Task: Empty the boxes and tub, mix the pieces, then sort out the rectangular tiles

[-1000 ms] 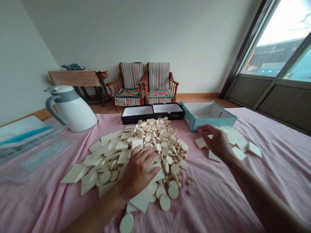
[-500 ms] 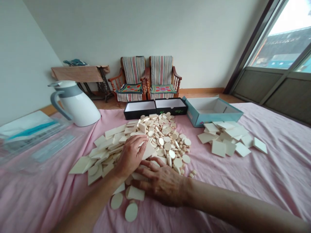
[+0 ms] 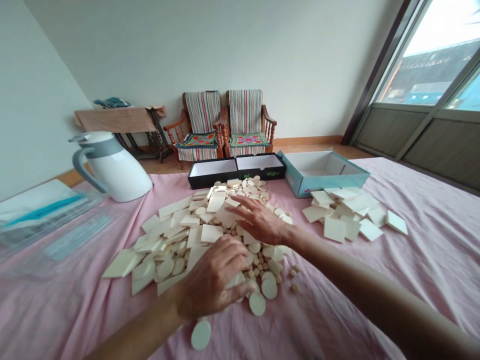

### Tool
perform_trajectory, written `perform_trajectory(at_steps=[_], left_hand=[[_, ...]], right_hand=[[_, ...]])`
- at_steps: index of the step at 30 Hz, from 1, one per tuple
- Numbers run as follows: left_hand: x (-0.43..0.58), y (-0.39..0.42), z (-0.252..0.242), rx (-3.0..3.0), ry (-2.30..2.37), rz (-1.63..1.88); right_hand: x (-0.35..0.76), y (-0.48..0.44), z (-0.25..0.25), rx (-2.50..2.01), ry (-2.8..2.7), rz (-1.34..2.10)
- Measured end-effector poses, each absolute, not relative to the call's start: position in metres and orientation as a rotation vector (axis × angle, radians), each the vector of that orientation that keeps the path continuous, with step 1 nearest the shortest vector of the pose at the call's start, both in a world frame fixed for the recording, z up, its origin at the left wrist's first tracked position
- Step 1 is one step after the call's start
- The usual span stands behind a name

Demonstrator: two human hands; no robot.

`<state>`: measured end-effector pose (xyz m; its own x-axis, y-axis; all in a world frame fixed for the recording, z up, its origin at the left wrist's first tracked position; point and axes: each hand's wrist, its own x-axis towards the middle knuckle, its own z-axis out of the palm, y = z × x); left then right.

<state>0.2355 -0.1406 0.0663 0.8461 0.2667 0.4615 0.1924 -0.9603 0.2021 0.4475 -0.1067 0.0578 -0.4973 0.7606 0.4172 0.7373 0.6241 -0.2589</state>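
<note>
Clearly, the mixed heap of pale pieces (image 3: 197, 235), squares, discs and small beads, is lying on the near left side of the light-blue box (image 3: 330, 185), spread over the pink cloth (image 3: 318, 320) and sitting beneath both hands. Closer to the light-blue box, the right grip (image 3: 264, 222) is lying released over the heap, its fingers standing apart and stretching across square tiles; whether the fingertips are pressing on one, I cannot tell. Farther from the light-blue box, the left grip (image 3: 213, 277) is hanging low over the heap's near edge, its fingers bending loosely and its thumb standing off; the palm is hiding what lies underneath, so I cannot tell whether it is grasping a piece. Just in front of the light-blue box, a separate pile of square tiles (image 3: 333, 230) is lying, while two black boxes (image 3: 213, 179) are standing directly left of it.
</note>
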Motion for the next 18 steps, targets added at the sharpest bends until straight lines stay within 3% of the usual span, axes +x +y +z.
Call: perform_trajectory(at_steps=[5,9,18], left_hand=[[0.246,-0.154,0.059,3.051,0.063,0.344],[0.265,-0.155,0.054,3.148,0.018,0.364],[0.308,-0.123,0.044,3.25,0.216,0.29]], right_hand=[[0.492,-0.147,0.049,-1.476,-1.886,0.115],[0.508,-0.176,0.015,-1.759,-1.759,0.148],[0.485,-0.157,-0.022,-1.636,-1.596,0.271]])
